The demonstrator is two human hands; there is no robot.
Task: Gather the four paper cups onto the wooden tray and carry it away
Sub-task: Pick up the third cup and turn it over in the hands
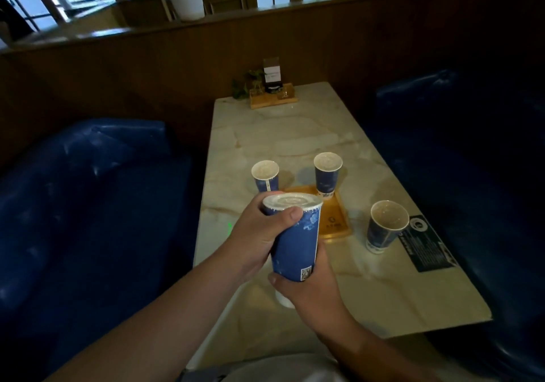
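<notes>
Dim booth light falls on a pale marble table (pixel 295 133) set between two dark blue padded benches. Above its near end, both hands hold one tall blue paper cup with a white lid (pixel 295 240), lifted clear of the tabletop and tilted slightly. The left hand (pixel 259 234) wraps the cup's upper part, thumb pressed just under the lid; the right hand (pixel 312 287) curls round the base from below. Just beyond the held cup lies the wooden tray (pixel 333 219), partly hidden by it. A second cup (pixel 326 176) stands upright on the tray's far corner. A third cup (pixel 264 175) stands on the marble just beside the tray's far left edge, apparently off it. The fourth cup (pixel 385 225) stands on the table to the right of the tray, near but apart, beside a black printed sticker (pixel 427 243). Well beyond the tray, at the table's far end, sits a small wooden holder (pixel 274 98) with a card stand and a green plant.
</notes>
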